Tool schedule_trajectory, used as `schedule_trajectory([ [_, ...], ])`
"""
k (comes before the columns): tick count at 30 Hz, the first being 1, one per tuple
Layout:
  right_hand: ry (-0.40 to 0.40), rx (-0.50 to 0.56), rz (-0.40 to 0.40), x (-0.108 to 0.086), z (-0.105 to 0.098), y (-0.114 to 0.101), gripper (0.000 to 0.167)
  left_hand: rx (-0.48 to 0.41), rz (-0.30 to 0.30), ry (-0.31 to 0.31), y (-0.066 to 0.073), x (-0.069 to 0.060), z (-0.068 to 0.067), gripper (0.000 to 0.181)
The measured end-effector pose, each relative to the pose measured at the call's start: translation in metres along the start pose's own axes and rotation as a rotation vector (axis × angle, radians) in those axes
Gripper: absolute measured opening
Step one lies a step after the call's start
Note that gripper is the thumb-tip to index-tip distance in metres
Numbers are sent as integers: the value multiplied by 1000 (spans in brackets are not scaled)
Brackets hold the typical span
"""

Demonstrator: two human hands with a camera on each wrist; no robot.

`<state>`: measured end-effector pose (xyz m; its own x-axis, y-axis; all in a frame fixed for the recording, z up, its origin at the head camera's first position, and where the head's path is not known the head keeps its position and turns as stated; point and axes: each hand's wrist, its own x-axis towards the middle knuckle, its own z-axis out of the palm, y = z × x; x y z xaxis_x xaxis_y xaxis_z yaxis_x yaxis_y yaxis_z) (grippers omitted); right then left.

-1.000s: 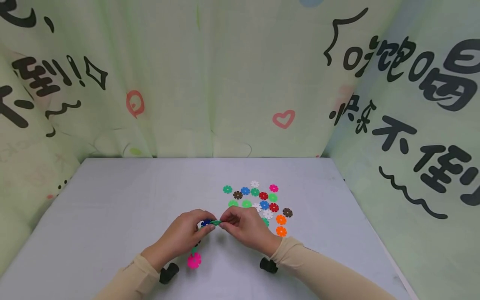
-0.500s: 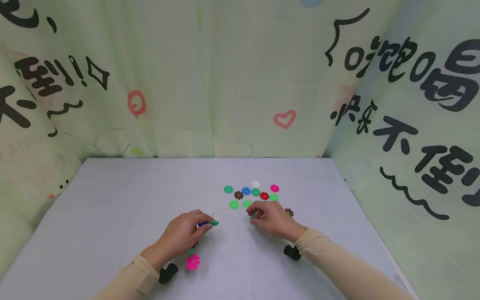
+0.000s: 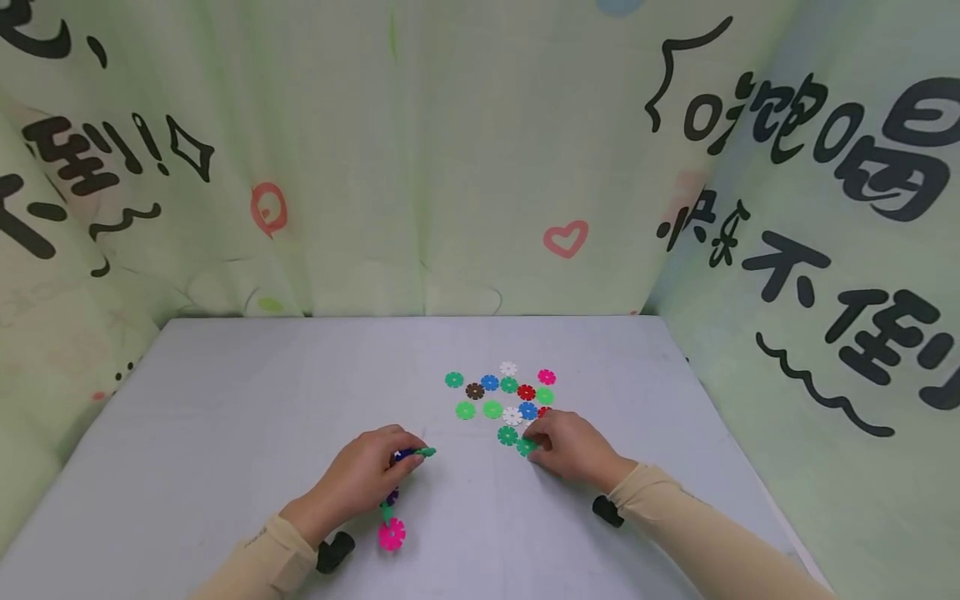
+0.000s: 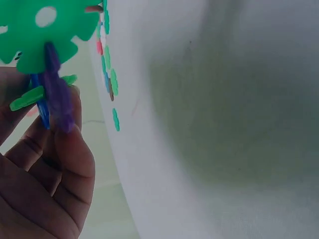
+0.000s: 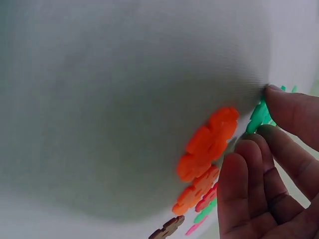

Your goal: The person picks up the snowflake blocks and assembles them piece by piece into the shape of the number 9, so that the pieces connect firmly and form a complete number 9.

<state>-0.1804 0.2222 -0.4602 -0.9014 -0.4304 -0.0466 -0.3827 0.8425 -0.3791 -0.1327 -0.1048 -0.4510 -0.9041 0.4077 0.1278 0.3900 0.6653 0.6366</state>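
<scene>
My left hand [image 3: 367, 471] holds a chain of slotted plastic flower discs above the table, with a green disc [image 4: 65, 30], a purple disc [image 4: 59, 97] and a blue disc near its fingertips. At the chain's lower end hangs a pink disc [image 3: 392, 534]. Farther right, my right hand [image 3: 573, 450] has thumb and index finger at a green flower disc [image 5: 259, 115] on the table, pinching its edges. Another green disc [image 3: 507, 435] lies just left of those fingertips. The palm of the left hand hides part of the chain in the head view.
Loose flower discs in several colours lie beyond the right hand, among them a brown disc [image 3: 475, 391] and a white disc [image 3: 512, 416]. Two orange discs [image 5: 208, 144] lie beside the right fingers, hidden in the head view. A printed curtain [image 3: 420, 167] borders the white table [image 3: 247, 400].
My right hand has left the chain and moved right to the loose discs, now at a green one. The left hand has stayed nearly in place, still holding the chain.
</scene>
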Motion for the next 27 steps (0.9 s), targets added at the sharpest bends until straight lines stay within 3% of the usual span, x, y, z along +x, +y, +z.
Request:
schedule_trajectory([
  [8,-16,-40,27,6,3,-2,34,-33,-1,-18,1,0,-2,11],
  [17,-45,26,124,9,1,-6,35,-89,20,-29,-2,0,-1,14],
  [22,-11,115,31,2,-3,-15,27,-94,28,-26,-3,0,-2,13],
  [27,30,371,-69,0,-3,-47,15,-94,31,-22,-4,0,-2,12],
])
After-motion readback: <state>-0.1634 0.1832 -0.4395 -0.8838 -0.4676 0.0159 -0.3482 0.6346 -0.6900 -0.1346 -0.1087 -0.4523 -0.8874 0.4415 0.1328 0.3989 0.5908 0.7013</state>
